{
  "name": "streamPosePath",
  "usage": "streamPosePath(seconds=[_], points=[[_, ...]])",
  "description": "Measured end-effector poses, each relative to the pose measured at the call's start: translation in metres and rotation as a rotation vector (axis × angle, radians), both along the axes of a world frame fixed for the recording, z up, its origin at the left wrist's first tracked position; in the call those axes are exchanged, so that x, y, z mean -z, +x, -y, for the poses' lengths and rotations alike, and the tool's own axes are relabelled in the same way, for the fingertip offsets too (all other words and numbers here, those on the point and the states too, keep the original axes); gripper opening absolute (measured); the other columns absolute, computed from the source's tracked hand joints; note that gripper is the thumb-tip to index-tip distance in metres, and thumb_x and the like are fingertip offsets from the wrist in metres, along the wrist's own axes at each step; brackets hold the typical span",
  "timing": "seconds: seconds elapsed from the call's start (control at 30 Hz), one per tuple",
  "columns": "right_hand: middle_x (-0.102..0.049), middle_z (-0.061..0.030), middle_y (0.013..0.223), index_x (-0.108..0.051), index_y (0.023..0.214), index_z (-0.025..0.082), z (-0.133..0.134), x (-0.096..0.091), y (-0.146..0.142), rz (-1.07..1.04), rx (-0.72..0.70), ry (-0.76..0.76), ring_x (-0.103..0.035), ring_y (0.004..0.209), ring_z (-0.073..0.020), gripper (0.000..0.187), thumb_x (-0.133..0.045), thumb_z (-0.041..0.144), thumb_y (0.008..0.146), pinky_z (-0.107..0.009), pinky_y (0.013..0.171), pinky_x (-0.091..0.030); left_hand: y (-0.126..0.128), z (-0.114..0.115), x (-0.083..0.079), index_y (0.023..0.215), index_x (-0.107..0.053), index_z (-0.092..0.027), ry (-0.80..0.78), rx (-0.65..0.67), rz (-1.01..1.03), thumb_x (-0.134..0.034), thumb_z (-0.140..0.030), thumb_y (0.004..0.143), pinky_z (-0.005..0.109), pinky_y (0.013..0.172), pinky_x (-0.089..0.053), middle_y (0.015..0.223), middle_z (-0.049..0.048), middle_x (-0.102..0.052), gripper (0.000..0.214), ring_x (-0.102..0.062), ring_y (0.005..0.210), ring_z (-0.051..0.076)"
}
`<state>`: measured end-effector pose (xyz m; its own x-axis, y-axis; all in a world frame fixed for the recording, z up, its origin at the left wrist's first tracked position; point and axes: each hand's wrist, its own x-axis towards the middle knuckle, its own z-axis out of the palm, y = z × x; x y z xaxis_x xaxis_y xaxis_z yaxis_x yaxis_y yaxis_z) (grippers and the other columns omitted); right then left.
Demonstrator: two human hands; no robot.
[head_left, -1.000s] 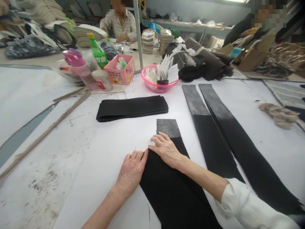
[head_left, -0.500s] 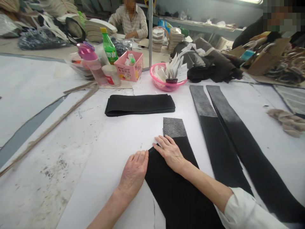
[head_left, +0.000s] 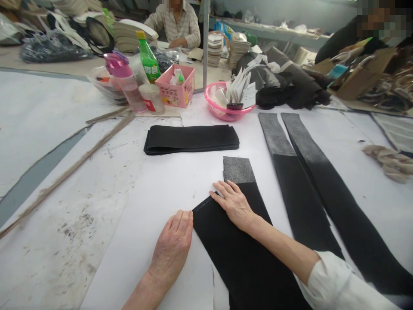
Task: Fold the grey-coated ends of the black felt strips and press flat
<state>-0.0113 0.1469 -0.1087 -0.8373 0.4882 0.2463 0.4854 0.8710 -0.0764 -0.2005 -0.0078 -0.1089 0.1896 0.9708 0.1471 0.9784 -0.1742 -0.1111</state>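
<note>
A wide black fabric strip [head_left: 238,245] lies slantwise on the white-covered table. My left hand [head_left: 174,241] pinches its near-left corner between closed fingers. On the strip's upper end my right hand [head_left: 235,202] lies with fingers stretched out, pressing it down. A thin pale line runs along the strip's end edge between my hands. Under this strip sits another black strip whose grey speckled end [head_left: 238,169] sticks out above my right hand. To the right are two long black strips with grey ends, a nearer one [head_left: 300,189] and a farther one [head_left: 338,206].
A folded black fabric stack [head_left: 192,138] lies beyond my hands. Behind it stand a pink basin [head_left: 214,111] of papers, a pink box [head_left: 176,92], a green bottle [head_left: 148,60] and a pink-lidded bottle [head_left: 129,86]. A person [head_left: 177,26] sits across the table.
My left hand has moved left and slightly down with the strip's corner, so more of its end edge shows between my hands. My right hand stays on the strip.
</note>
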Motion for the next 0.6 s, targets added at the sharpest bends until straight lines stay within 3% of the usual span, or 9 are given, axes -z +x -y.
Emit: streamPosePath(seconds=[0.23, 0.43, 0.6], points=[[-0.051, -0.0122, 0.136, -0.058, 0.123, 0.019, 0.003, 0.000, 0.000, 0.003, 0.014, 0.038, -0.042, 0.130, -0.0252, 0.032, -0.051, 0.012, 0.092, -0.048, 0.110, -0.032, -0.003, 0.011, -0.003, 0.123, -0.057, -0.005, 0.024, -0.016, -0.028, -0.041, 0.003, 0.082, 0.042, 0.101, -0.044, 0.123, 0.0176, -0.058, 0.044, -0.052, 0.119, 0.029], [-0.056, -0.0115, 0.132, -0.059, 0.119, 0.016, 0.008, -0.013, -0.005, 0.012, 0.037, 0.062, -0.042, 0.130, -0.0240, 0.030, -0.051, 0.009, 0.091, -0.047, 0.109, -0.033, -0.005, 0.013, 0.001, 0.122, -0.057, -0.008, 0.063, -0.012, 0.022, -0.042, 0.002, 0.083, 0.044, 0.100, -0.046, 0.121, 0.0168, -0.059, 0.043, -0.053, 0.117, 0.027], [-0.053, -0.0080, 0.136, -0.049, 0.132, 0.016, 0.029, -0.015, -0.013, 0.028, -0.080, 0.007, -0.039, 0.132, -0.0196, 0.039, -0.044, 0.010, 0.093, -0.041, 0.112, -0.033, -0.005, 0.015, 0.001, 0.127, -0.052, -0.011, 0.092, -0.082, 0.184, -0.041, -0.003, 0.088, 0.042, 0.103, -0.043, 0.121, 0.0141, -0.056, 0.042, -0.051, 0.117, 0.024]])
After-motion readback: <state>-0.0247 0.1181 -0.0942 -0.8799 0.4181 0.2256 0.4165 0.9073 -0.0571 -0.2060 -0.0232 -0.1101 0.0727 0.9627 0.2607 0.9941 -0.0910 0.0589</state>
